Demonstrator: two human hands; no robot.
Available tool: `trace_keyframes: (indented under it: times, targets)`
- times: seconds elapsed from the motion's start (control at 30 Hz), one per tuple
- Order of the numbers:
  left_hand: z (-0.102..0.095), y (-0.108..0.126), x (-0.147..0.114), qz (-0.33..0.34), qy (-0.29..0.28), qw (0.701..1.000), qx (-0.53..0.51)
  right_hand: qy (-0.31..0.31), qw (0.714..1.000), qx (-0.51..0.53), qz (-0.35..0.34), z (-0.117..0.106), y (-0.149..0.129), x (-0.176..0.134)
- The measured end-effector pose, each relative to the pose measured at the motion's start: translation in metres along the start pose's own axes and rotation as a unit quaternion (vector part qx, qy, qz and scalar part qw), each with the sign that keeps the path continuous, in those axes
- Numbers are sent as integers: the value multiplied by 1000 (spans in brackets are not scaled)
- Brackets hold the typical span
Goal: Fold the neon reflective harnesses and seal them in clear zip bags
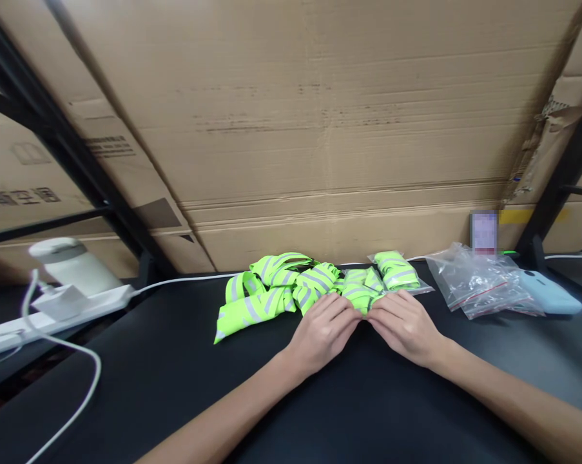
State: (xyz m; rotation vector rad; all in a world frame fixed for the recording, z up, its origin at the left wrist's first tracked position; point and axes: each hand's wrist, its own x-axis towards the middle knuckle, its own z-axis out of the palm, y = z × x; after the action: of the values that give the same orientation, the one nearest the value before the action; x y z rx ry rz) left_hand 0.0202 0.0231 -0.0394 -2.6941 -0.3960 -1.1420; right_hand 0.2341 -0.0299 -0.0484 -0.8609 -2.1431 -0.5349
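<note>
My left hand (323, 332) and my right hand (407, 327) meet at the middle of the black table (363, 399), fingertips pinched close together. Between them they grip the near edge of a clear plastic bag (361, 293) with a folded neon-yellow reflective strap inside; the fingers partly cover it. Just behind my right hand lies another clear bag (396, 270) holding a rolled strap of the same kind. Loose neon-yellow reflective straps (261, 293) with silver stripes are heaped to the left of my hands.
At the right lie clear zip bags (488, 283) with red seal lines, beside a light blue phone (549, 293). A white power strip (53, 319), a plug, a cable and a pale bottle (78, 264) are at the left. Cardboard (320, 129) stands behind the table.
</note>
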Motion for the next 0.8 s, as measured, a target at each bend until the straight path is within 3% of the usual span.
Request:
trace_keyframes:
  times: [0.37, 0.8]
  targets:
    - [-15, -15, -5, -1, -8, 998, -59, 5, 1000, 9, 22, -4, 5, 0]
    - [-8, -4, 1, -5, -9, 999, -38, 3, 1000, -5, -9, -2, 2, -1]
